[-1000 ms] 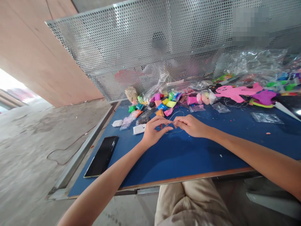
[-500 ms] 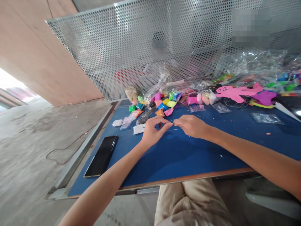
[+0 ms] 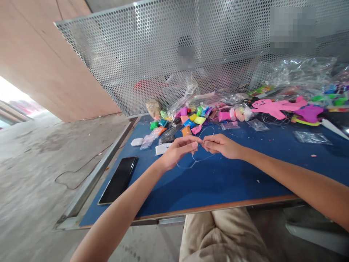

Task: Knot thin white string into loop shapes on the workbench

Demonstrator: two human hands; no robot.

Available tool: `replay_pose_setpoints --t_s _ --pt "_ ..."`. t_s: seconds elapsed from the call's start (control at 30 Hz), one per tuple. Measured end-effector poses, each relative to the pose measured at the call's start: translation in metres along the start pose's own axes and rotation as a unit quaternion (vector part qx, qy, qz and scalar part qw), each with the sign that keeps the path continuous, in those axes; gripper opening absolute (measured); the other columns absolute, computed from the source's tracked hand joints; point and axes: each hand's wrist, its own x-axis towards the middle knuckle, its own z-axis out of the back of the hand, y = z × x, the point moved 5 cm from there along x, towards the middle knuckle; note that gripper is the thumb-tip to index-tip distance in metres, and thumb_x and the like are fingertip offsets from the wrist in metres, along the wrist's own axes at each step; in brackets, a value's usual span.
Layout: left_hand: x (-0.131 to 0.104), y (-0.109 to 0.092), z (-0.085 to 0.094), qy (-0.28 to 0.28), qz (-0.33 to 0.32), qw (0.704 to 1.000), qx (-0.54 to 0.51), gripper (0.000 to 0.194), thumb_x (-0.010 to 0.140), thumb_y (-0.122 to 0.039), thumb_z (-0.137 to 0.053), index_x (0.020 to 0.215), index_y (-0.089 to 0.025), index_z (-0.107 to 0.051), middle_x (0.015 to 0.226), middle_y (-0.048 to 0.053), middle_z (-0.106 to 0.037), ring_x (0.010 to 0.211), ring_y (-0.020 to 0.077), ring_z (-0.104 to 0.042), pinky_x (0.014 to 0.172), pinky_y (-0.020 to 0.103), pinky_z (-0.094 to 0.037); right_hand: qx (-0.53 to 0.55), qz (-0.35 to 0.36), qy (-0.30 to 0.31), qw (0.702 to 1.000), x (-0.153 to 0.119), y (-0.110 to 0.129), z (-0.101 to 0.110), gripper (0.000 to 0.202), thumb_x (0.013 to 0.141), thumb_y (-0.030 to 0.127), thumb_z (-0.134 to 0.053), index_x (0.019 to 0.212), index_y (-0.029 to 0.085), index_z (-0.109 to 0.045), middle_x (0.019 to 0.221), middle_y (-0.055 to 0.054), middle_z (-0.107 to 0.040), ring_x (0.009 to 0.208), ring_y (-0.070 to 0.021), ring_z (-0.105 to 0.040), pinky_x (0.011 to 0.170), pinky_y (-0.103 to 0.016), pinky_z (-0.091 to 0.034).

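A thin, pale wire or thread point(image 3: 201, 160) forms loose loops around my fingertips, above the blue table. My left hand point(image 3: 181, 150) is closed on it, with thumb and fingers brought together. Pinching it from the other side, my right hand point(image 3: 222, 145) meets the left at the fingertips. One loop rises above the hands and others hang below. Exactly where the strand passes between the fingers is hidden. Just behind my left hand lies a white box-like item point(image 3: 163, 148), partly covered by it.
A black phone point(image 3: 118, 180) lies at the table's left. Colourful clay packets point(image 3: 188, 122) and clear plastic bags point(image 3: 257, 124) spread along the back, before a perforated metal panel point(image 3: 152, 47). A pink figure-shaped piece point(image 3: 275, 107) and a white pointed item point(image 3: 334, 129) are at the right.
My fingertips have come together, and the left fingers have straightened. The strand now shows wider loops above and below my hands.
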Motion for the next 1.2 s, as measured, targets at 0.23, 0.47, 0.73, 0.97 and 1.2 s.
replay_pose_setpoints --t_s 0.23,0.47,0.73,0.97,1.2 --pt "-0.004 0.016 -0.01 0.062 0.015 0.995 -0.08 0.02 0.077 -0.031 -0.078 0.089 -0.016 -0.072 0.077 0.003 -0.06 0.068 0.0114 -0.053 0.066 0.025 -0.041 0.261 -0.051 0.181 0.947 -0.003 -0.009 -0.027 0.034 0.1 0.041 -0.054 0.077 0.016 -0.052 0.057 0.007 -0.033 0.052 -0.0089 -0.027 0.053 -0.026 -0.024" --pt "-0.001 0.018 -0.009 0.019 -0.046 0.998 -0.04 0.023 0.08 -0.034 -0.076 0.081 -0.013 -0.066 0.072 0.002 -0.057 0.066 0.0107 -0.053 0.064 0.024 -0.042 0.195 -0.043 0.134 0.971 -0.001 -0.011 -0.024 0.036 0.099 0.045 -0.054 0.083 0.014 -0.056 0.064 0.006 -0.038 0.052 -0.0069 -0.025 0.051 -0.024 -0.021" --pt "-0.001 0.018 -0.006 -0.025 0.008 0.996 -0.09 0.021 0.08 -0.032 -0.075 0.083 -0.014 -0.066 0.073 0.003 -0.065 0.068 0.0158 -0.067 0.073 0.032 -0.056 -0.167 0.049 0.028 0.984 -0.003 0.008 -0.004 0.031 0.105 0.037 -0.041 0.093 0.017 -0.061 0.067 0.002 -0.054 0.056 -0.0104 -0.043 0.058 -0.024 -0.035" --pt "0.0 0.025 -0.007 0.016 0.147 0.986 -0.083 0.015 0.072 -0.024 -0.076 0.074 -0.013 -0.067 0.072 0.007 -0.071 0.069 0.0182 -0.071 0.068 0.028 -0.057 -0.518 0.275 0.028 0.81 -0.013 0.025 -0.009 0.029 0.103 0.016 -0.034 0.097 0.019 -0.062 0.07 -0.003 -0.059 0.065 -0.017 -0.047 0.071 -0.032 -0.034" --pt "0.001 0.006 0.005 -0.031 -0.028 0.999 0.028 0.027 0.085 -0.037 -0.071 0.102 -0.016 -0.067 0.083 0.008 -0.075 0.075 0.017 -0.071 0.078 0.033 -0.057 -0.378 0.164 -0.026 0.911 -0.007 0.02 0.007 0.027 0.105 0.026 -0.037 0.094 0.018 -0.061 0.072 -0.001 -0.059 0.064 -0.0141 -0.048 0.069 -0.03 -0.036"
